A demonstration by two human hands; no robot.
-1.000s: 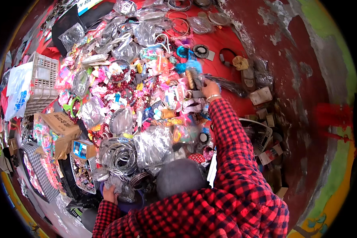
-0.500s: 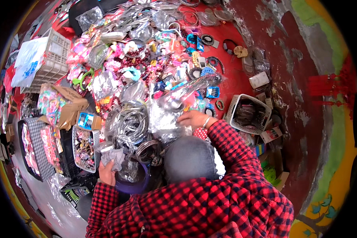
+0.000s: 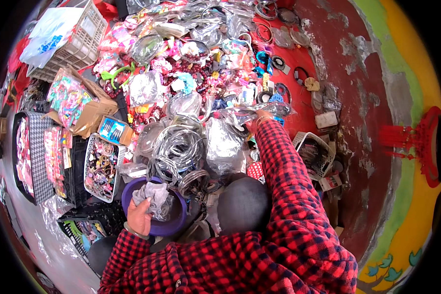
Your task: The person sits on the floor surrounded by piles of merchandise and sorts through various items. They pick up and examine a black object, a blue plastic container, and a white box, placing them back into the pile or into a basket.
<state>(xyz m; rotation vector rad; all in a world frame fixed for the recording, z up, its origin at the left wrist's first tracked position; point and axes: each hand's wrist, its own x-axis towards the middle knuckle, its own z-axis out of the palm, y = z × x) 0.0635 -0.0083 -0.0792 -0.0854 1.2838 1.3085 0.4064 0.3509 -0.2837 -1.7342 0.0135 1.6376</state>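
My left hand point(image 3: 139, 216) is closed round a crumpled grey cloth point(image 3: 154, 198), held over a purple basin point(image 3: 177, 221) near my lap. Dark, clear-wrapped stuff shows under the cloth in the basin. Stretched far forward, my right hand point(image 3: 263, 117) grips a long clear plastic bag point(image 3: 240, 113) on the pile; its fingers are partly hidden. Below that bag lies a flat, shiny clear packet point(image 3: 223, 144). Left of the packet is a heap of silvery hoops point(image 3: 176, 149), perhaps headbands, in plastic.
On the left stand a white basket point(image 3: 87, 169) of hair ties, a cardboard box point(image 3: 103, 110) of colourful packets and a tall crate point(image 3: 90, 34). Hair accessories cover the red cloth point(image 3: 299, 63) ahead. A white basket point(image 3: 323, 169) sits to the right, before the peeling wall point(image 3: 362, 127).
My right hand has moved forward from the shiny packet to the long plastic bag. My left hand has brought the grey cloth over the purple basin. The view has shifted.
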